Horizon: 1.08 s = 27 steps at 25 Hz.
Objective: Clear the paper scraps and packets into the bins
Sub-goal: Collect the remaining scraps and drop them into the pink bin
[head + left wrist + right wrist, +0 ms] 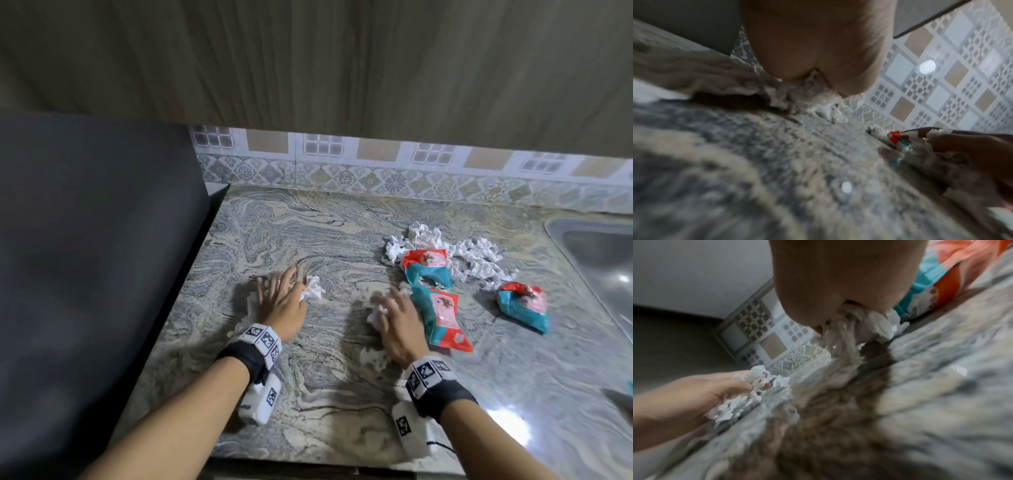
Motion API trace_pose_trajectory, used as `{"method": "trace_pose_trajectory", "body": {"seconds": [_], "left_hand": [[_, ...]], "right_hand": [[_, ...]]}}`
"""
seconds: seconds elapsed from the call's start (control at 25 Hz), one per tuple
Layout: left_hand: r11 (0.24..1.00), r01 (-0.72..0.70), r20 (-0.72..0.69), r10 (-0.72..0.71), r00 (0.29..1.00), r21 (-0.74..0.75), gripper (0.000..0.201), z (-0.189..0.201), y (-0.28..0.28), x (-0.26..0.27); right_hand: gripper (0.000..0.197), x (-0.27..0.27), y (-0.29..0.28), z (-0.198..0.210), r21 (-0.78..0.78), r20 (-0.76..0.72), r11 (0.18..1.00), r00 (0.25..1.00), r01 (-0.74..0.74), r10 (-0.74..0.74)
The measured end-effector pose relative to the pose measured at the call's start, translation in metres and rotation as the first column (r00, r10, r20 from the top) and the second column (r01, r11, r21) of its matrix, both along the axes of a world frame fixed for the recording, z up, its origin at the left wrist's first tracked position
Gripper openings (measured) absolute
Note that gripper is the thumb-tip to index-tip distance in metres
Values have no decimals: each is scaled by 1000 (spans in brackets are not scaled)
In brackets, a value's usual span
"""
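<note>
On the marbled counter [325,240] my left hand [281,301] lies with its fingers spread and straight, pressing on white paper scraps [313,289]. The right wrist view shows those scraps [748,391] bunched at its fingertips. My right hand [397,322] is blurred, its fingers bent down over another clump of scraps [375,315] that bulges from under the palm [849,331]. Just right of it lies a red and teal packet [442,315]. Two more packets [426,265] [524,305] lie beyond, beside a pile of crumpled white paper [445,246].
A black appliance [85,240] fills the left side, close to my left hand. A steel sink [599,257] is sunk into the counter at the right. A tiled backsplash [376,161] runs along the back. No bin is in view.
</note>
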<state>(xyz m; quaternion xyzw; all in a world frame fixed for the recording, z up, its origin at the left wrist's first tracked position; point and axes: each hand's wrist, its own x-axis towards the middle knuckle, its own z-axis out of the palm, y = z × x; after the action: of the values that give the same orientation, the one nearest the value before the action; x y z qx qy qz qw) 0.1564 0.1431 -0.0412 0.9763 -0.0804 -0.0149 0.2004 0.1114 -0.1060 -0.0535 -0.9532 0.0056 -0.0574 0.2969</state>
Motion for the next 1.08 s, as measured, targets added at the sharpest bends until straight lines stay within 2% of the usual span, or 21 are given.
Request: {"method": "trace_pose_trajectory", "body": {"seconds": [0.04, 0.08, 0.2, 0.24, 0.32, 0.4, 0.52, 0.64, 0.68, 0.72, 0.84, 0.88, 0.96, 1.0, 1.08], "left_hand": [[996, -22, -56, 27, 998, 86, 39, -3, 1, -5], [993, -36, -103, 48, 993, 109, 37, -4, 2, -11], [999, -43, -176, 46, 983, 19, 29, -1, 1, -26], [999, -25, -151, 29, 988, 29, 27, 0, -2, -29], [999, -18, -76, 20, 997, 29, 26, 6, -8, -30], [977, -68, -105, 47, 993, -200, 22, 19, -13, -29], [804, -240, -227, 135, 965, -544, 45, 40, -10, -27], [634, -359, -247, 262, 933, -685, 45, 40, 7, -23], [609, -381, -243, 299, 923, -696, 48, 39, 15, -24], [614, -394, -227, 335, 915, -684, 47, 37, 24, -26], [772, -326, -16, 380, 925, -545, 25, 30, 48, -35], [818, -285, 46, 353, 934, -500, 22, 26, 53, -38], [885, -219, 69, 269, 961, -412, 26, 14, 63, -42], [907, -184, 54, 220, 974, -378, 29, 9, 64, -43], [928, -125, 7, 136, 991, -351, 32, 3, 59, -44]], "right_hand": [[63, -7, -2, 0, -67, -105, 995, 992, -73, 66], [76, -15, -2, 1, -107, -195, 984, 974, -142, 119], [93, -27, -4, 5, -211, -337, 915, 904, -344, 262], [88, -30, -4, 6, -255, -341, 886, 893, -387, 292], [54, -27, -6, 4, -328, -237, 861, 916, -388, 323], [34, -19, -6, 5, -335, -147, 867, 929, -369, 339], [26, 5, 3, 30, -131, -218, 961, 953, -242, 210], [21, 38, 29, 53, 38, -169, 990, 976, -135, 140], [15, 46, 42, 58, 91, -135, 987, 980, -131, 143], [12, 54, 59, 61, 145, -101, 979, 983, -141, 156], [13, 75, 101, 60, 166, -26, 969, 982, -181, 188], [18, 79, 110, 54, 133, -55, 971, 977, -200, 208], [35, 79, 123, 36, 18, -159, 954, 941, -299, 298], [41, 77, 124, 26, -66, -181, 919, 911, -388, 371], [47, 67, 121, 9, -220, -167, 779, 809, -587, 563]]}}
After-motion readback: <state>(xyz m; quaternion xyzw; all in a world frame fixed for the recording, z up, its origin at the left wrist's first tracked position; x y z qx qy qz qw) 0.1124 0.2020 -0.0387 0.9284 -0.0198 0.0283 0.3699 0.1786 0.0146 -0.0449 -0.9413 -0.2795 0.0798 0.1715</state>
